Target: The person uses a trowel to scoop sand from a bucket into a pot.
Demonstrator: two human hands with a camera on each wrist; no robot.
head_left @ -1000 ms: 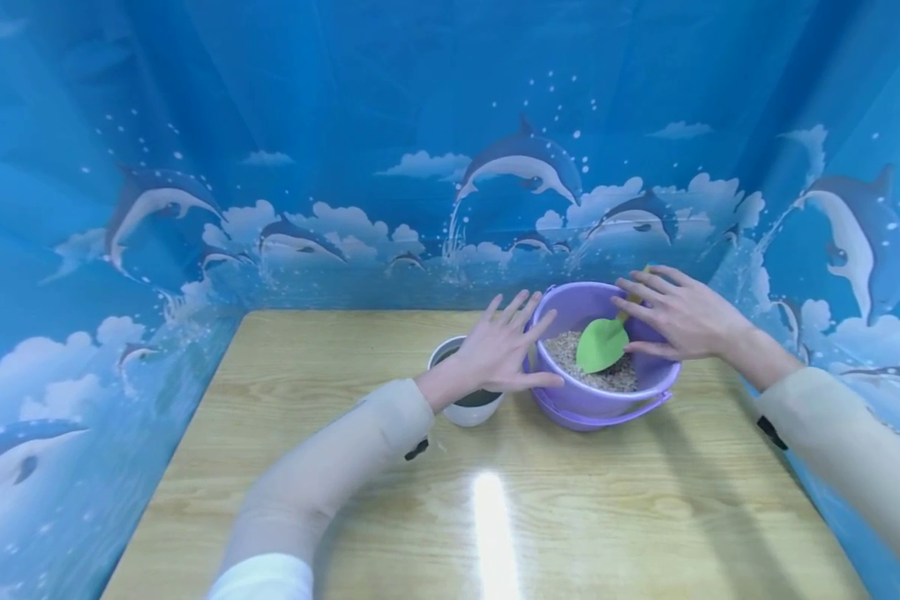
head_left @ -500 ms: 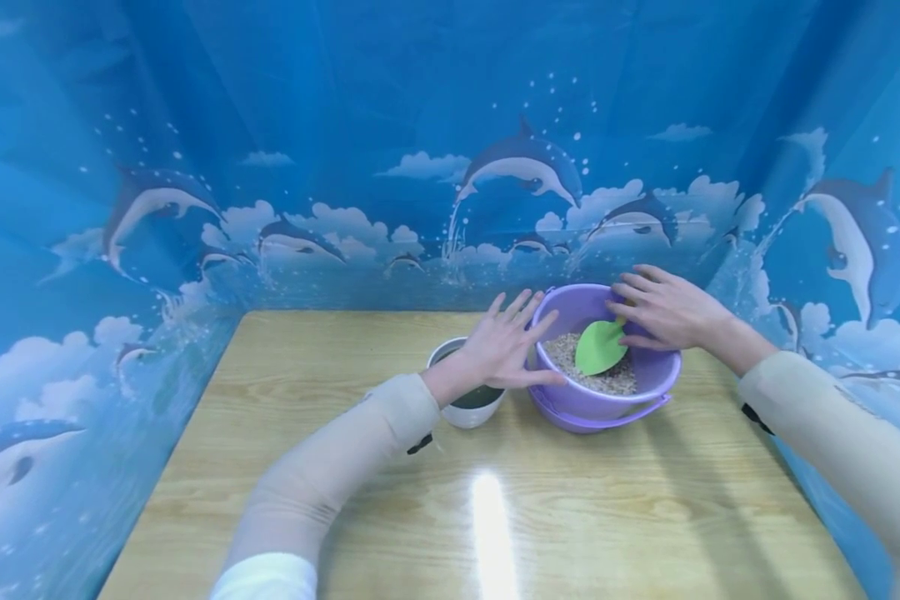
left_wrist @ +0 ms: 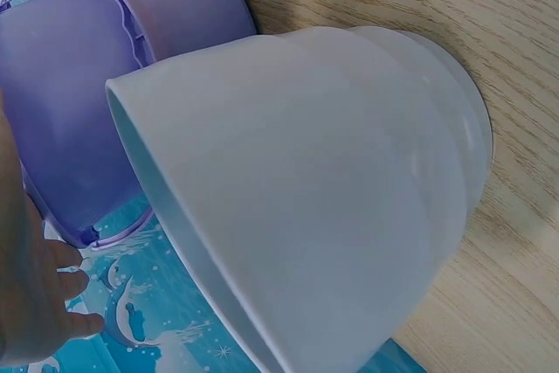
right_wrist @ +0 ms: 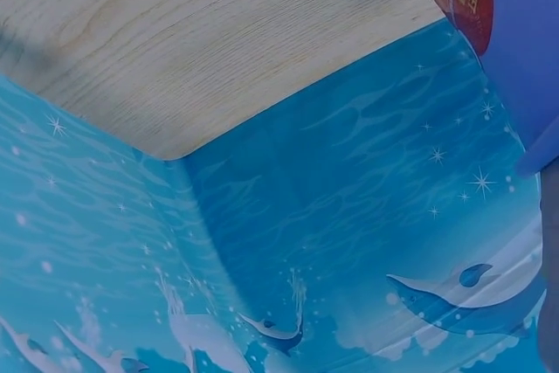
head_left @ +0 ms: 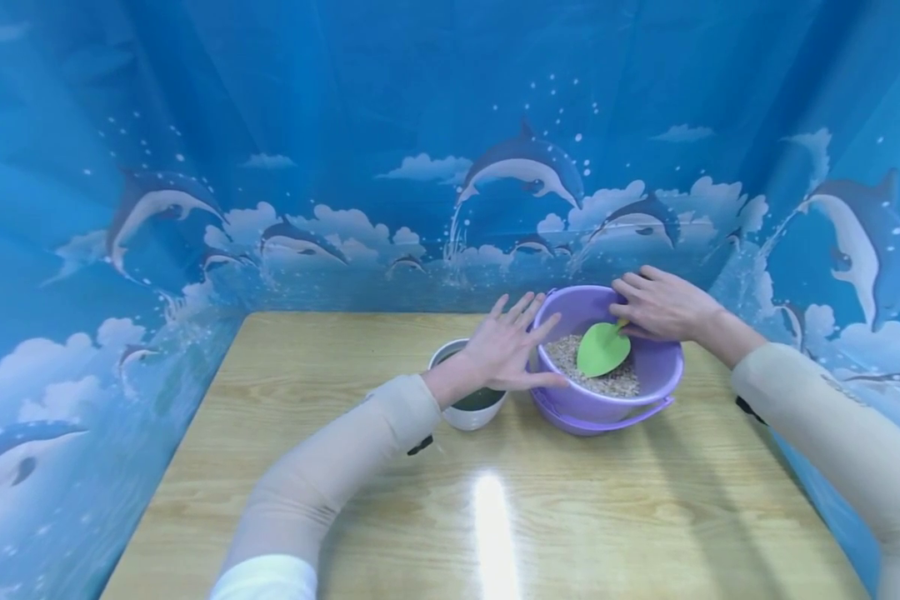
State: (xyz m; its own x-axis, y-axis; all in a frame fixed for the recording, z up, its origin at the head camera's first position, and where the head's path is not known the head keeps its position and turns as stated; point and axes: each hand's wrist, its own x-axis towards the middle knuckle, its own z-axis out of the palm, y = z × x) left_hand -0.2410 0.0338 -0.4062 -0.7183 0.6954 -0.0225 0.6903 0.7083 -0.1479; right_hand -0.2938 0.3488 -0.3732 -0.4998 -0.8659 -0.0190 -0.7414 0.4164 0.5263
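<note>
A purple bucket [head_left: 581,410] stands on the table with gravel-like grains [head_left: 621,382] inside. On the grains lies a small toy shovel [head_left: 602,350] with a green leaf-shaped blade. My right hand [head_left: 663,307] reaches over the bucket's right rim and grips the shovel's yellow handle, mostly hidden by the fingers. With fingers spread, my left hand [head_left: 499,350] is at the bucket's left rim. Below the left wrist is a white pot [head_left: 471,419] with dark contents. The left wrist view shows the pot [left_wrist: 314,189] close up, with the left hand [left_wrist: 39,290] at the edge.
The wooden table [head_left: 330,375] reaches back to a blue dolphin-print curtain [head_left: 345,125] that rises on three sides. A purple handle [head_left: 630,417] hangs down the bucket's front. In the right wrist view, a red label [right_wrist: 472,2] shows on the bucket's side.
My right hand has moved slightly left, and its fingers, earlier spread over the shovel's handle, have curled round it. The left hand has hardly moved.
</note>
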